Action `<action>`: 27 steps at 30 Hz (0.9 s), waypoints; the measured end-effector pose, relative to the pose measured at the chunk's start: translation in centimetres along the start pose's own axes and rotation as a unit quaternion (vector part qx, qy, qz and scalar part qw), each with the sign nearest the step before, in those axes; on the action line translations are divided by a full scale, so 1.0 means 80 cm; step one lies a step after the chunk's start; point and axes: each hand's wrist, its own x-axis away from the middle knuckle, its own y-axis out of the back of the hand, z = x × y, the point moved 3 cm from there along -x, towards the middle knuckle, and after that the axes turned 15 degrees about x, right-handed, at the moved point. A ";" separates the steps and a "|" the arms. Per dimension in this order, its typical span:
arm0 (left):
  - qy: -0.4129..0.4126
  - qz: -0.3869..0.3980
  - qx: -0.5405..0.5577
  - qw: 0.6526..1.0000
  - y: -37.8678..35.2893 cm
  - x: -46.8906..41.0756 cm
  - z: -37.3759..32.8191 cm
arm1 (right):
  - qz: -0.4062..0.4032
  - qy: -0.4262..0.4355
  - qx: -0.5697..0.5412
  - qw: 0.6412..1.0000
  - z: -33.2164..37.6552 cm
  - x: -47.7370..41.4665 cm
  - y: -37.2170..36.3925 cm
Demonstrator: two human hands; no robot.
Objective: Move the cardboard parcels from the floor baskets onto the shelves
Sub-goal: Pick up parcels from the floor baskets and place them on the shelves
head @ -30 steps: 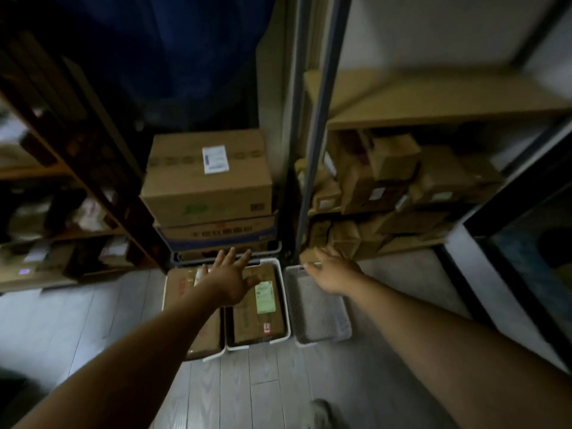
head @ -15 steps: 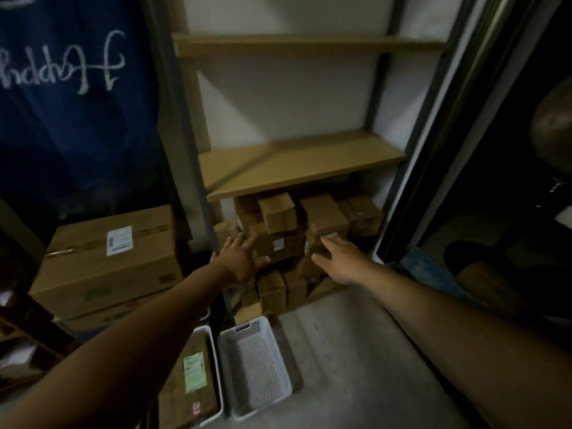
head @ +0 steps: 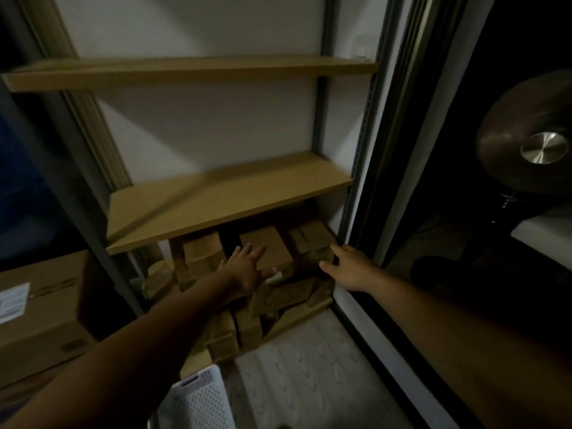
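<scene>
Hands: my left hand [head: 247,270] and right hand [head: 353,267], both spread wide and holding nothing, could nudge the heaped parcels [head: 266,249] off the bottom shelf [head: 297,317].

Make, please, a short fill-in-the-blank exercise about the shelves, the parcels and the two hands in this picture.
1. The small cardboard parcels are piled under the ____ shelf.
2. The two upper shelves carry ____ parcels.
3. The left hand and the right hand both have ____ fingers and hold nothing.
4. The white perforated basket stands on the ____.

Missing words: middle; no; spread; floor
</scene>
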 end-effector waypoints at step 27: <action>0.186 -0.058 0.082 0.977 -0.150 -0.362 -0.089 | 0.161 0.152 0.070 0.973 -0.180 -0.416 -0.002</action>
